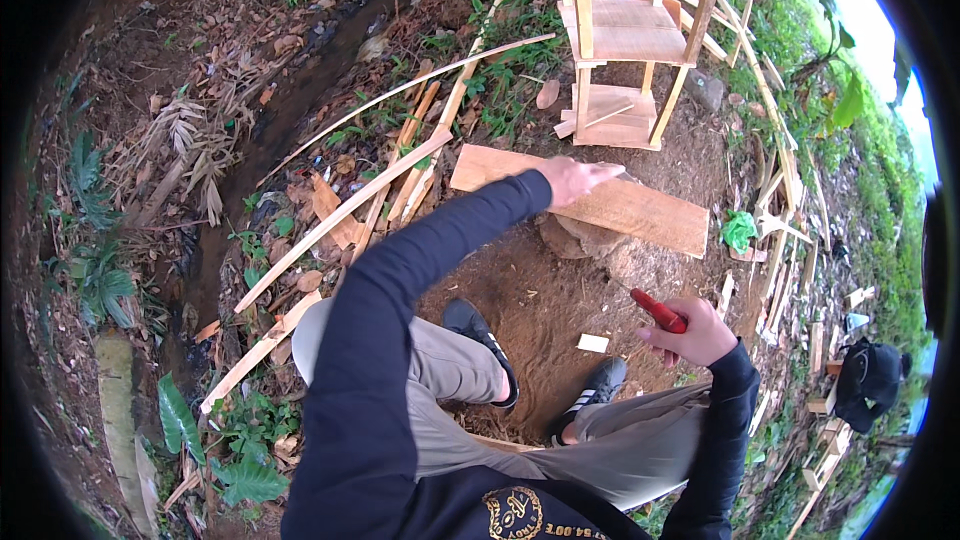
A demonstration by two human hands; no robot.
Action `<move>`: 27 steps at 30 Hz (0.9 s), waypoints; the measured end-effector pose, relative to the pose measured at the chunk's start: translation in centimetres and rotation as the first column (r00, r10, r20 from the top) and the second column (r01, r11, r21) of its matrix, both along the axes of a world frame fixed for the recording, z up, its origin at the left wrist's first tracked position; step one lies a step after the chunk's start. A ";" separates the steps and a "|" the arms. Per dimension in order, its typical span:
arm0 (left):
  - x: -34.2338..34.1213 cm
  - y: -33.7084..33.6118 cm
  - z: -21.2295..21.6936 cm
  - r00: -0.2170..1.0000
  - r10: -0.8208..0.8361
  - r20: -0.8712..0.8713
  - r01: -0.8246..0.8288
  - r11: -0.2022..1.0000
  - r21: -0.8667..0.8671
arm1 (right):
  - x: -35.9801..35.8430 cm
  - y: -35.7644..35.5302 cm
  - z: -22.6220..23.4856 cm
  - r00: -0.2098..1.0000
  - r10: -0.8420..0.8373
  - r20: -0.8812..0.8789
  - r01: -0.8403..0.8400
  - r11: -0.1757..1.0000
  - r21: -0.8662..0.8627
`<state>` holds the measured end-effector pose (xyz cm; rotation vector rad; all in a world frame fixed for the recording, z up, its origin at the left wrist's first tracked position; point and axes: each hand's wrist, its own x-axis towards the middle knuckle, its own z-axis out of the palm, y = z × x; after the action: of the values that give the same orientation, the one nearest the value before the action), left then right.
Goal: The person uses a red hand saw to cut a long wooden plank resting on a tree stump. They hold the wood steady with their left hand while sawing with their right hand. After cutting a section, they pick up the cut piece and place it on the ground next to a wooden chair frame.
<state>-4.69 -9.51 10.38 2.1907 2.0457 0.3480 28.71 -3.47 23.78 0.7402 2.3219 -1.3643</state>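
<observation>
A wide wooden board [640,212] lies across a stone or stump [575,240] in front of me. My left hand [580,182] rests on or just over the board's middle, its fingers stretched out to the right and slightly blurred. Below the board's right half, my right hand [690,335] is closed round a red-handled tool [658,311]. A thin, dark shaft or blade points from that handle toward the stone; its exact kind is unclear. The tool's tip appears apart from the board.
A wooden shelf frame [625,32] stands beyond the board. Long wooden strips [345,220] lie at the left. A small wood piece [592,343] is on the dirt between my feet. A green plastic bag [739,230] and a black cap [868,380] are at the right.
</observation>
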 end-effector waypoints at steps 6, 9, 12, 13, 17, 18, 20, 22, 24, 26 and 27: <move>-6.3 -10.7 3.2 0.981 -0.081 -0.174 0.078 0.997 -0.029 | 0.4 0.3 -0.4 0.999 0.040 -0.015 -0.040 0.999 -0.001; -6.1 -15.8 0.5 0.955 0.115 -0.272 -0.202 0.926 -0.319 | 0.3 1.0 -0.5 0.998 0.055 -0.010 -0.055 0.998 0.003; -9.4 -23.1 -7.9 0.986 0.107 -0.127 -0.144 0.931 -0.334 | -0.6 0.7 0.2 0.997 0.063 -0.041 -0.064 0.998 -0.025; -8.8 -23.8 -9.5 0.979 0.164 -0.119 -0.202 0.848 -0.489 | -0.2 1.0 -0.2 0.998 0.046 -0.037 -0.047 0.999 -0.016; -9.6 -27.1 -12.5 0.977 0.038 -0.211 -0.197 0.553 -0.810 | -0.5 0.8 0.4 0.996 0.077 -0.051 -0.078 0.997 -0.014; -9.5 -26.5 -12.7 0.976 0.042 -0.215 -0.203 0.545 -0.814 | -0.4 0.8 0.5 0.997 0.066 -0.042 -0.067 0.997 -0.023; -9.1 -25.9 -12.5 0.972 0.062 -0.226 -0.224 0.522 -0.823 | -0.3 0.9 0.6 0.998 0.053 -0.029 -0.054 0.998 -0.022; -8.8 -24.7 -11.9 0.969 0.019 -0.245 -0.214 0.554 -0.805 | -0.2 0.9 0.5 0.999 0.041 -0.027 -0.042 0.998 -0.041; -8.4 -24.2 -10.4 0.966 0.017 -0.258 -0.223 0.563 -0.796 | -0.4 0.8 0.3 0.998 0.030 -0.046 -0.033 0.997 -0.065; -7.7 -23.9 -10.0 0.968 0.045 -0.245 -0.221 0.610 -0.761 | -0.4 0.8 0.2 0.998 0.029 -0.051 -0.032 0.997 -0.067; -6.5 -22.3 -8.6 0.977 0.052 -0.206 -0.193 0.626 -0.756 | -0.2 1.0 0.1 0.999 0.023 -0.040 -0.025 0.998 -0.053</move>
<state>-11.22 -31.86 1.76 1.5577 1.8868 -0.6398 28.54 -2.49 23.89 0.6736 2.3073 -1.4369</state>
